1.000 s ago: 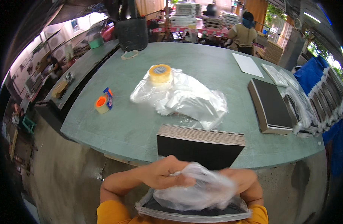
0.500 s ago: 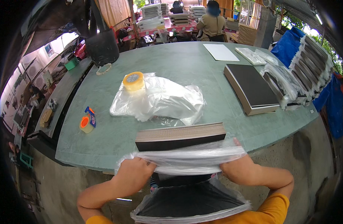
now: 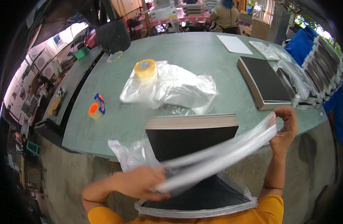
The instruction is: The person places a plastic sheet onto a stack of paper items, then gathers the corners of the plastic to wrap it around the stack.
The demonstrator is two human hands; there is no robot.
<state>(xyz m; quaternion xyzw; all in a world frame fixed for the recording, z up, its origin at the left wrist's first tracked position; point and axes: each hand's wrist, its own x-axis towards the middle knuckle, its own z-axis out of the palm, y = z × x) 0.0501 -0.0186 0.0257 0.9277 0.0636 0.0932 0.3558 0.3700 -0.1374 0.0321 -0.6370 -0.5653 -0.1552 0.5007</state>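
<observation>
A thick stack of black-faced boards [image 3: 194, 140] tilts up from the table's near edge, its pale layered edge facing up. My right hand [image 3: 285, 127], raised to the right of the stack, pinches the rim of a clear plastic bag [image 3: 225, 153]. Lower down on the left, my left hand [image 3: 141, 183] grips the other end of the bag; its fingers are partly blurred. The bag is stretched slantwise across the stack's black face, and a loose flap spreads left of the stack. Close to my body is a black surface [image 3: 201, 196] edged with clear plastic.
On the green table [image 3: 81, 134] lie a pile of clear bags [image 3: 186, 87] under a tape roll [image 3: 145, 71], and a tape dispenser [image 3: 96, 108]. To the right are another black stack [image 3: 266, 82], wrapped stacks [image 3: 322, 71] and a white sheet [image 3: 234, 44]. A person [image 3: 225, 18] sits beyond.
My right hand has risen up and right with the bag's rim, while my left has dropped lower. The bag now slants, and more of the black face shows. The view has shifted slightly.
</observation>
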